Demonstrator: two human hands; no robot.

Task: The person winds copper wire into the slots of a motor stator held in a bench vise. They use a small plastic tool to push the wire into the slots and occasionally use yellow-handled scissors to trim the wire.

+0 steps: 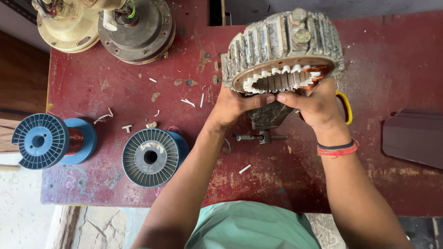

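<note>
Both hands point(277, 103) on stator point(281, 46), w/ copper windings point(318, 74)

Worn red workbench with winding gear spread across it

The red table point(115, 87), its paint chipped and scuffed, fills most of the frame. At the upper left stand a cream motor housing point(67, 25) and, touching it, a dark round motor cover point(140, 34) with wires. At the left edge lies a blue spool point(50, 139) wound with copper wire; just beside it, lower centre-left, a grey-blue spool point(152, 157). White insulation scraps point(188, 102) are scattered between them and the middle. A small bench vise point(265, 122) sits at centre. At the right edge lies a dark maroon sheet point(413, 138).
</note>
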